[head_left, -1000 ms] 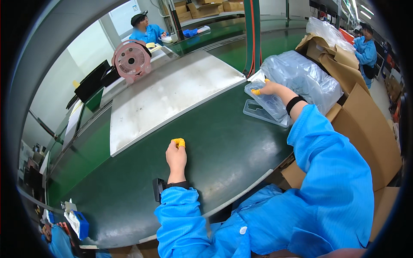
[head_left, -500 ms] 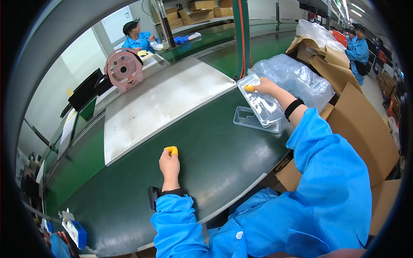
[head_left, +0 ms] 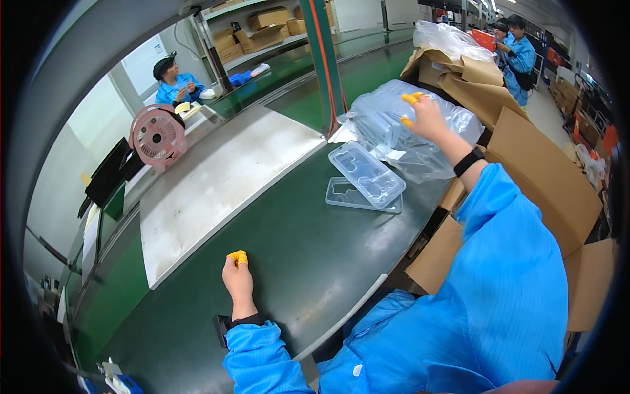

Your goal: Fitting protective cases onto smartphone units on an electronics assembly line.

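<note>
My right hand (head_left: 425, 117) is raised over a heap of clear plastic bags (head_left: 407, 118), its thumb and fingers apart and nothing held. Yellow finger cots cover some of its fingertips. Just nearer to me, a clear, shallow plastic tray with a moulded outline (head_left: 367, 174) lies partly over a second, similar clear piece (head_left: 341, 192) on the green belt. My left hand (head_left: 239, 274) rests low over the belt, closed, its yellow-capped thumb and finger pressed together. Nothing sticks out of it, though its palm side is hidden.
A white board (head_left: 223, 177) lies across the green belt (head_left: 295, 262). Beyond it stands a pink fan (head_left: 157, 136). Open cardboard boxes (head_left: 531, 177) flank my right arm, and a green post (head_left: 323, 65) rises behind the bags. Co-workers in blue stand farther off.
My right hand has let go of the upper clear tray and lifted away to the right, over the bags. The tray stays on the lower piece. My left hand remains closed.
</note>
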`<state>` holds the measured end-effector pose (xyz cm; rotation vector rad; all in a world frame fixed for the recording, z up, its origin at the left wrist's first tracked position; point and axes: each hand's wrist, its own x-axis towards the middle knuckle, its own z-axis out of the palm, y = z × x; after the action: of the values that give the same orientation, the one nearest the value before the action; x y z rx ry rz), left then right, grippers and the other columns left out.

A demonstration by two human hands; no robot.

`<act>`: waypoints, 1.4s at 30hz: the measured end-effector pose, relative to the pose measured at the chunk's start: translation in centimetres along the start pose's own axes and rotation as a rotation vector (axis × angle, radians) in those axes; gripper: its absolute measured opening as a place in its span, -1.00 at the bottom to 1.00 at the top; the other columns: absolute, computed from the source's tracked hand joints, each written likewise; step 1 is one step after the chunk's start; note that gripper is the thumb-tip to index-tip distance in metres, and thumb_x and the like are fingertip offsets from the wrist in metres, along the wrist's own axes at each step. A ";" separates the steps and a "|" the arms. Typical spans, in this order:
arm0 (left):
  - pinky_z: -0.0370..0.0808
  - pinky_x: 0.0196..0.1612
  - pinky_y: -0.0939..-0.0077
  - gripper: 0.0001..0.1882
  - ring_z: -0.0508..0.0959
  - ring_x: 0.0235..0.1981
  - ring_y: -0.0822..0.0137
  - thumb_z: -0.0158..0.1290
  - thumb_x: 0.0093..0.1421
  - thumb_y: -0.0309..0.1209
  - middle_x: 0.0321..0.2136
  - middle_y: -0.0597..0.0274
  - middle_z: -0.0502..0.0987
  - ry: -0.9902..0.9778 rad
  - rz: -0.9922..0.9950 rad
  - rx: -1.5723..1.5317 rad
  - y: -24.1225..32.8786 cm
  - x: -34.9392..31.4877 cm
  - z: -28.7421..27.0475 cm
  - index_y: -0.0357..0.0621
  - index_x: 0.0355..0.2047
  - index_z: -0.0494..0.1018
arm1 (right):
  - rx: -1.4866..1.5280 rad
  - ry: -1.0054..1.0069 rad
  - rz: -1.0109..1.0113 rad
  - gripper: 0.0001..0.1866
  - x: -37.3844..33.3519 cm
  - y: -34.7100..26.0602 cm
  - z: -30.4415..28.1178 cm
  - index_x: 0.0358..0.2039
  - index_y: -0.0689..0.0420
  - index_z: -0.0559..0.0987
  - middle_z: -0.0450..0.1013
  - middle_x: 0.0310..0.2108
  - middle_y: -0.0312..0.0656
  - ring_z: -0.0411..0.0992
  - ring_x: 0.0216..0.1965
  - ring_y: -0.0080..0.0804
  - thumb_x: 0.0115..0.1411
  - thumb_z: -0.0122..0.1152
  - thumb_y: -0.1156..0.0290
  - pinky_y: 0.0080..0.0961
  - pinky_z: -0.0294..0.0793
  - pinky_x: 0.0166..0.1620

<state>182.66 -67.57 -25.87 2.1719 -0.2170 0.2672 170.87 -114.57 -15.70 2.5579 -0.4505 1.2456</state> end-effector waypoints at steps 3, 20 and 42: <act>0.32 -0.44 0.52 -0.82 0.45 -0.52 0.26 -0.12 0.01 -0.48 -0.54 0.07 0.47 -0.006 0.017 -0.048 -0.7 0.3 0.2 -0.34 -0.40 0.38 | -0.312 -0.063 0.041 -0.66 -1.2 5.0 -0.8 -0.29 0.06 0.47 0.36 -0.33 -0.10 0.33 -0.24 -0.25 -0.15 0.16 0.30 -0.24 0.27 -0.20; 0.32 -0.43 0.56 -0.84 0.42 -0.53 0.34 -0.11 0.02 -0.49 -0.55 0.13 0.46 -0.022 0.037 -0.046 0.1 -0.1 0.1 -0.33 -0.40 0.37 | -0.305 0.098 0.239 -0.80 -1.4 8.2 -11.3 -0.45 0.25 0.43 0.33 -0.37 -0.11 0.31 -0.27 -0.23 -0.18 0.07 0.51 -0.40 0.36 -0.24; 0.33 -0.42 0.56 -0.82 0.44 -0.51 0.33 -0.11 0.01 -0.50 -0.53 0.12 0.47 -0.046 0.023 -0.062 -0.1 0.0 0.2 -0.35 -0.38 0.37 | -0.056 -0.508 0.652 -0.67 -10.0 7.0 0.4 -0.30 0.15 0.46 0.37 -0.26 -0.02 0.34 -0.21 -0.14 -0.03 -0.15 0.28 -0.32 0.30 -0.15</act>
<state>182.67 -67.65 -26.06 2.1167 -0.2727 0.2211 162.65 -119.56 -23.24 2.7534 -1.4897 0.6806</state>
